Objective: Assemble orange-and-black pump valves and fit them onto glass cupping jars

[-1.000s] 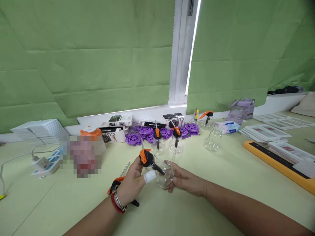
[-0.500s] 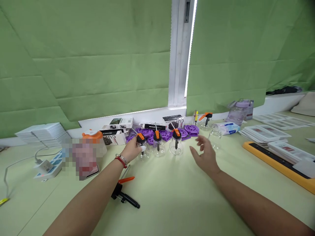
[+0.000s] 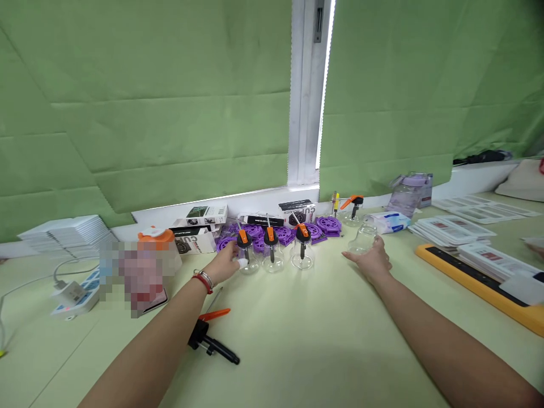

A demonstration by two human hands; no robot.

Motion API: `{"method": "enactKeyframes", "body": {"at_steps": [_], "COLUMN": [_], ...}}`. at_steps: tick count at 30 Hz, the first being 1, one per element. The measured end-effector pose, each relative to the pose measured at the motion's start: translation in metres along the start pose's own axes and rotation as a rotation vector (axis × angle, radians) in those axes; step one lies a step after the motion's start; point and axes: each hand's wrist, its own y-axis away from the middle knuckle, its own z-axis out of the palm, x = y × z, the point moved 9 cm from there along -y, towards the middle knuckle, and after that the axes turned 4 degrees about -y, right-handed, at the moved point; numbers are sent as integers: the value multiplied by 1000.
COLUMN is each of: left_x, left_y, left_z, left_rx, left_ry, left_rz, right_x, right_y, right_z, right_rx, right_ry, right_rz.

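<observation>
My right hand (image 3: 374,262) has its thumb and fingers round the lower part of a clear glass jar (image 3: 364,231) without a lid. My left hand (image 3: 223,263) is beside the leftmost of three lidded glass jars (image 3: 250,262), its fingers and thumb apart, close to the glass. Each of these jars has a black and orange lid with a thin metal tube. The middle jar (image 3: 272,259) and right jar (image 3: 302,258) stand upright in the same row. A loose black and orange pump lid (image 3: 212,340) lies near my left forearm.
Purple slotted plastic parts (image 3: 328,225) and printed boxes (image 3: 193,241) line the back edge. Another lidded jar (image 3: 352,215) stands behind the right hand, by a tissue pack (image 3: 391,222). A yellow and black trimmer (image 3: 476,283) and card stacks (image 3: 450,231) lie right; a power strip (image 3: 80,294) left.
My right hand has moved right and closed on the lidless glass jar. My left hand has drawn back slightly from the lid of the leftmost jar, which stays in the row.
</observation>
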Motion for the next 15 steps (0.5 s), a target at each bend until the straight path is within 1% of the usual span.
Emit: {"method": "enactKeyframes", "body": {"at_steps": [2, 3, 4, 6, 7, 8, 9, 11, 13, 15], "left_x": [-3, -5, -6, -11, -12, -14, -16, -17, -15, -12], "left_y": [15, 24, 35, 61, 76, 89, 101, 115, 123, 126], "left_z": [-15, -22, -26, -30, -28, -26, -24, -19, -8, 3], "left_rx": [-6, -47, -128, -335, -459, -555, -620, -664, -681, -693], "left_ry": [-86, -140, -187, -210, -205, -200, -192, -178, -187, -210], "left_rz": [-41, -59, -59, -42, -17, 10, 28, 66, 96, 105], "right_x": [5, 6, 7, 9, 8, 6, 1, -17, -45, -75], "right_y": [-5, -8, -9, -11, -9, -6, -1, 15, 39, 71], "right_z": [4, 5, 6, 6, 4, 1, -3, -15, -24, -29], "right_rx": [-27, -31, -29, -6, 16, 45, 75, 127, 107, 46], "right_ry": [32, 25, 3, -78, -136, -204, -276, -415, -436, -406], "right_rz": [-4, -13, -23, -23, -19, -22, -36, -139, -297, -501]}}
